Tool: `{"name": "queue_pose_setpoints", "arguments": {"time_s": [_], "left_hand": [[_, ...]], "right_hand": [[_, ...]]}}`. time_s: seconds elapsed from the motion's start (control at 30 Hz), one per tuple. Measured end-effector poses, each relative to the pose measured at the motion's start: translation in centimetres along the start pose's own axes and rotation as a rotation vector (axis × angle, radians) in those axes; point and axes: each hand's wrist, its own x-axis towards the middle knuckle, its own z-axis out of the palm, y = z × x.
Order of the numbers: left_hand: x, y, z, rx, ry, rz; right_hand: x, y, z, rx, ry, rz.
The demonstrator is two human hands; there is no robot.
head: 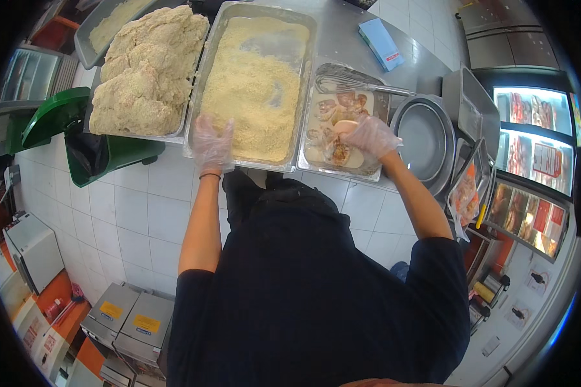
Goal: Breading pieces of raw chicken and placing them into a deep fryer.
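My left hand (213,145), in a clear plastic glove, rests at the near left corner of a metal tray (310,53) of yellowish breadcrumbs (251,92). Its fingers are spread and hold nothing. Over a second metal tray (314,168) of pale, milky batter (314,155), my gloved right hand (375,137) grips a pale piece of raw meat (345,127). More wet pieces of meat (351,102) lie in that batter, partly sunk. A wire whisk (368,86) lies across the far part of the batter tray.
Crumb-coated pieces (147,72) are heaped on a tray at the left, beside a grey tub (89,46). A green bin (121,155) stands below with its lid raised. At the right are a round metal bowl (422,140) and a deep metal pan (472,101). A blue box (380,43) lies behind.
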Motion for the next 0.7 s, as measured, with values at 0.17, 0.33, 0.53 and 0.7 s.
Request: {"name": "queue_pose_setpoints", "arguments": {"time_s": [0.17, 0.33, 0.53, 0.7], "left_hand": [[-0.7, -1.1, 1.4, 0.049, 0.153, 0.06], [0.0, 0.2, 0.0, 0.025, -0.154, -0.149], [-1.0, -2.0, 2.2, 0.018, 0.142, 0.011], [-0.1, 0.1, 0.0, 0.028, 0.0, -0.025]], "right_hand": [[2.9, 3.4, -0.5, -0.045, 0.068, -0.294], [1.3, 0.5, -1.8, -0.136, 0.223, -0.194], [3.0, -4.1, 5.4, 0.083, 0.172, 0.046], [4.7, -3.1, 6.4, -0.145, -0.216, -0.14]]}}
